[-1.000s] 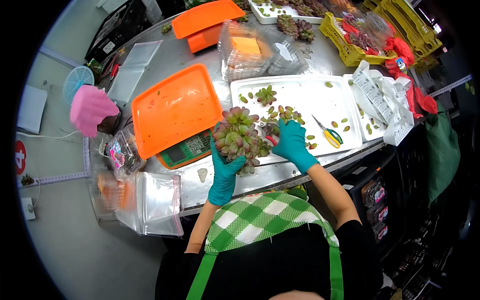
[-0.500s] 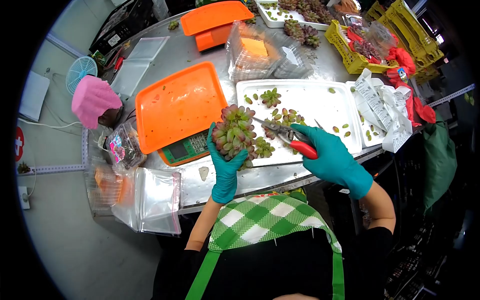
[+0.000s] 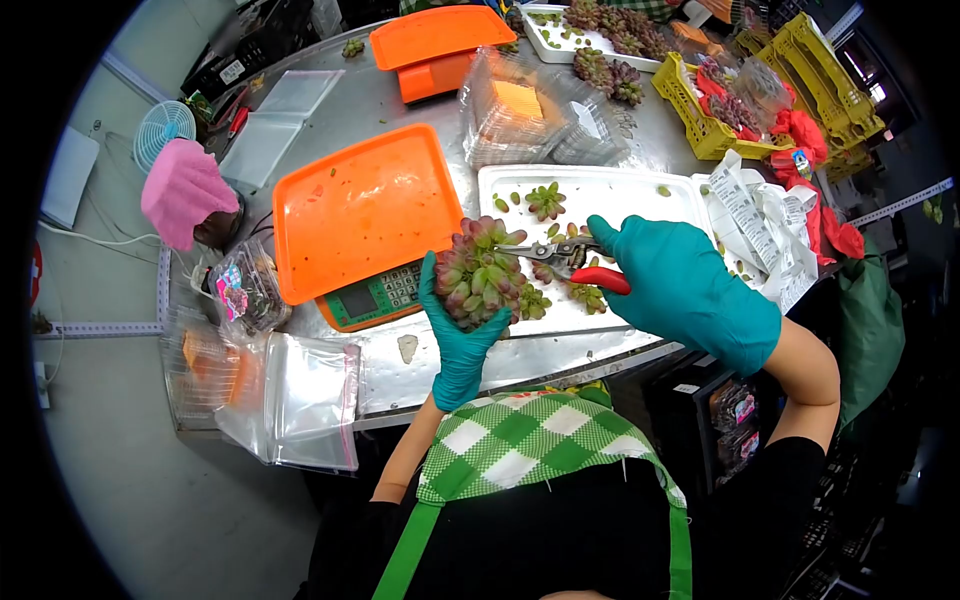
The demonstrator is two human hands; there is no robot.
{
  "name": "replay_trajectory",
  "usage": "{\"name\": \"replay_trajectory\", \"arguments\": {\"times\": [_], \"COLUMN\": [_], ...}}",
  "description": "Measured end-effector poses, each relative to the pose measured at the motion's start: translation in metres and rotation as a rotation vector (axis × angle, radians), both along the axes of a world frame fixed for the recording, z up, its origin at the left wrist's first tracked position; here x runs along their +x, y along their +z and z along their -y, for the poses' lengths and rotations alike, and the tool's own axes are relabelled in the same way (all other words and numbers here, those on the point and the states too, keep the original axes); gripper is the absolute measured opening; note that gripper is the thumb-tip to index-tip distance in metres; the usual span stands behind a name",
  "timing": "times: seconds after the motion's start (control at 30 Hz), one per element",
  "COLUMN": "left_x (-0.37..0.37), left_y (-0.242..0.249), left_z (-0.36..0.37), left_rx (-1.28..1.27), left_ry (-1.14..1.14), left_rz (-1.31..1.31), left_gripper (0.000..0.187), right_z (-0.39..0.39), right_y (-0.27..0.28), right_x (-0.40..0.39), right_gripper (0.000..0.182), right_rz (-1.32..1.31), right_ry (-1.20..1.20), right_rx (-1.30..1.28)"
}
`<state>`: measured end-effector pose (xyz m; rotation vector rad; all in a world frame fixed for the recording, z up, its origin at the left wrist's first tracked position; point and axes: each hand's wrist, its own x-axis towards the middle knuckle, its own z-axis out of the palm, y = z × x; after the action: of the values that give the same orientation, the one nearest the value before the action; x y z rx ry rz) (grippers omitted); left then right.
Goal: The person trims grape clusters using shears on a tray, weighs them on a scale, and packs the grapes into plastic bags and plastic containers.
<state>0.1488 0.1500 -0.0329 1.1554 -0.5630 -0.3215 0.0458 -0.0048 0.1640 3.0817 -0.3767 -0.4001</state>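
My left hand [image 3: 462, 345], in a teal glove, is wrapped round a green and purple succulent [image 3: 477, 270] above the near left corner of a white foam tray [image 3: 640, 200]. In my right hand [image 3: 690, 285], also gloved, are pruning shears [image 3: 600, 279] with red handles. Their blades point left, and the tips overlap the right side of the succulent's rosette. Under and beside the shears, cut succulent pieces [image 3: 546, 201] and loose leaves lie on the tray. Part of the shears' handles is hidden in my palm.
An orange scale [image 3: 365, 210] stands left of the tray, with a second orange scale [image 3: 440, 50] farther back. Clear plastic boxes [image 3: 515, 110] are stacked behind the tray. A yellow crate [image 3: 705, 125], crumpled printed paper [image 3: 750, 220] and plastic bags [image 3: 315, 400] lie around the table.
My right hand has moved up and right, and the shears now lie more level, their blade tips at the rosette. The succulent has shifted slightly in my left hand.
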Motion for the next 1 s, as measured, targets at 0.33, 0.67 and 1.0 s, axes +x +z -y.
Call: {"name": "replay_trajectory", "arguments": {"times": [0.33,0.67,1.0], "left_x": [-0.004,-0.009,-0.020], "left_y": [-0.008,-0.007,0.009], "left_z": [0.009,0.017,0.021], "left_rx": [0.003,-0.039,0.015], "left_ry": [0.008,-0.043,-0.136], "left_rz": [0.028,-0.084,-0.263], "left_gripper": [0.099,0.100,0.098], "right_z": [-0.005,0.007,0.008], "right_y": [0.006,-0.007,-0.004], "right_x": [-0.001,-0.012,-0.030], "right_gripper": [0.047,0.042,0.040], "right_rz": [-0.115,-0.104,-0.114], "right_ry": [-0.113,-0.242,-0.282], "right_rx": [0.025,0.252,0.186]}}
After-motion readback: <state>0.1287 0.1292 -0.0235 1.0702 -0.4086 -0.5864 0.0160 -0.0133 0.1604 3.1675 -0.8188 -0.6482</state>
